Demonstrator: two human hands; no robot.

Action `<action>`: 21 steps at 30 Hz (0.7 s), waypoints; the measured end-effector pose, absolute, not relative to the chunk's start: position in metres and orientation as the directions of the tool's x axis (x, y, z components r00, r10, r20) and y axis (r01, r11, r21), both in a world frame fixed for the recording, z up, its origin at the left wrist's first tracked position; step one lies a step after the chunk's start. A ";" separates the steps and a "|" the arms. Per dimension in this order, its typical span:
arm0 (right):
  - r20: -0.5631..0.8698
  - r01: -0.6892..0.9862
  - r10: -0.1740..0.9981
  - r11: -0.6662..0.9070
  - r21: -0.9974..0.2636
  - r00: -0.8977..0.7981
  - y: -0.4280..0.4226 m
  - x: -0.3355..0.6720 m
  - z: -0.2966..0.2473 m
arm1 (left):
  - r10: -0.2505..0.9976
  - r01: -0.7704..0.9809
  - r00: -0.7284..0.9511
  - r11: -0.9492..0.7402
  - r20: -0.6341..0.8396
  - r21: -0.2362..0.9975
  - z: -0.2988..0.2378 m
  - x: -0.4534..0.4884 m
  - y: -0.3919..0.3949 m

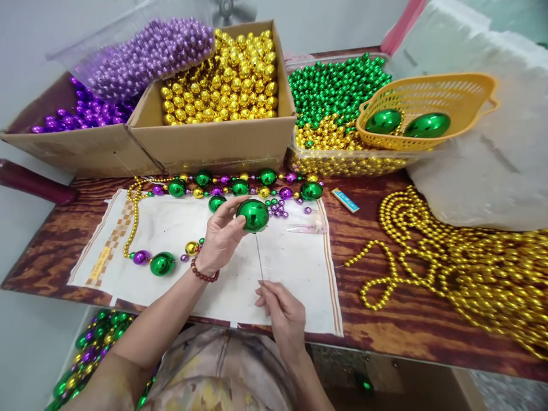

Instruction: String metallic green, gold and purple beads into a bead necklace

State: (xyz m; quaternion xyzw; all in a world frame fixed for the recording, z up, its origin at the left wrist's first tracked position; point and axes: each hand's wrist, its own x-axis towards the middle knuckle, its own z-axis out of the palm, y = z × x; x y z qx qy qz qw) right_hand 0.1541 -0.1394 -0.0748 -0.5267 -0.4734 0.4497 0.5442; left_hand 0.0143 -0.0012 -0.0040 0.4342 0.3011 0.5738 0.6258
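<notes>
My left hand [225, 237] holds up a large shiny green bead [252, 216] between thumb and fingers. From the underside of that bead a long thin needle [258, 254] runs down into the pinched fingers of my right hand [280, 311]. Whether its upper end is inside the bead or just touching it, I cannot tell. Below both hands lies a white cloth [240, 297]. On its left is a partly strung necklace with small gold beads [136, 220], a purple bead [141, 257] and a large green bead [162, 264].
Behind the cloth, beads fill a cardboard box [209, 140] and a clear tub [359, 162]. A yellow basket [440, 91] holds two big green beads. Tweezers [306, 229], a small blue box [345, 200] and loose purple beads [279, 210] lie nearby. Gold strands [483, 274] pile at right.
</notes>
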 end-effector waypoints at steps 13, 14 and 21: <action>0.082 -0.053 0.959 0.100 -0.994 0.273 -0.127 0.139 -0.063 | 0.956 -0.361 0.159 -0.175 0.246 0.916 -0.012 0.026 -0.029; 0.088 -0.056 0.957 0.107 -0.993 0.278 -0.127 0.139 -0.063 | 0.949 -0.359 0.160 -0.199 0.271 0.912 -0.011 0.027 -0.030; 0.145 -0.030 0.952 0.159 -0.987 0.269 -0.124 0.143 -0.055 | 0.879 -0.301 0.175 -0.381 0.443 0.874 0.006 0.029 -0.036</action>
